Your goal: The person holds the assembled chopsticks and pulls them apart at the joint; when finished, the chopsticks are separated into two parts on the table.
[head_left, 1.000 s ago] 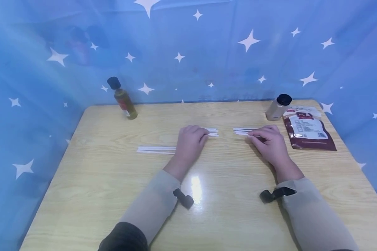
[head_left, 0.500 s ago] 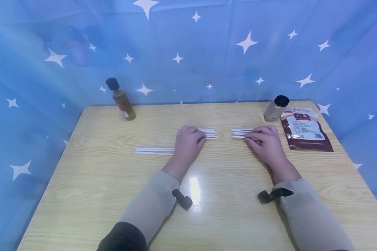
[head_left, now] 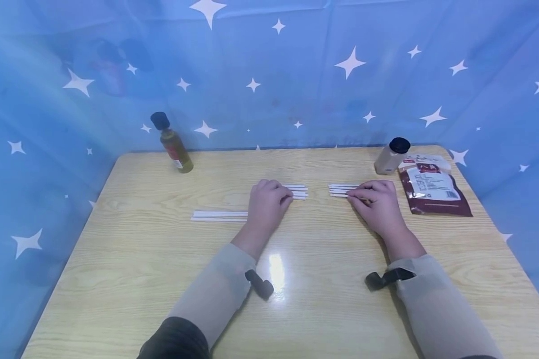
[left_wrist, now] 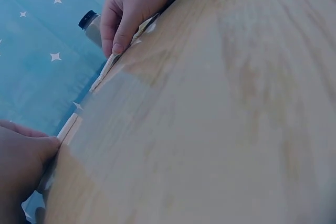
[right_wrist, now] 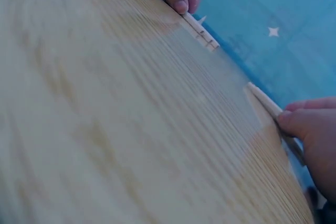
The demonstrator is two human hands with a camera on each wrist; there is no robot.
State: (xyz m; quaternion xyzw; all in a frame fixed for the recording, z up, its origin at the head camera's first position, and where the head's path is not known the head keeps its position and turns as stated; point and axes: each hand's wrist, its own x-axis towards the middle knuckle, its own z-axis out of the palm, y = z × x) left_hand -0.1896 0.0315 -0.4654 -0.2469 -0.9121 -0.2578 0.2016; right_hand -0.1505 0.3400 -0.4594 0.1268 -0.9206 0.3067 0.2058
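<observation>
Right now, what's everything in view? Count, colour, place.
curtain: 1, blue, white-starred, behind table
table: 1, pale wood, foreground
bottle: 1, olive-brown with black cap, back left
jar: 1, pale with black lid, back right
packet: 1, maroon and white, right of jar
sticks: several, white, two bunches mid-table, third nearer, further left
wrist gear: 2, black, cuffs
sleeves: 2, beige, forearms
left grip: 1, bare, centre, pinching sticks
right grip: 1, bare, centre-right, pinching sticks

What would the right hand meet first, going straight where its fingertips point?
Past its held sticks, the right hand probably meets the white sticks by the left hand; depth is unclear.
</observation>
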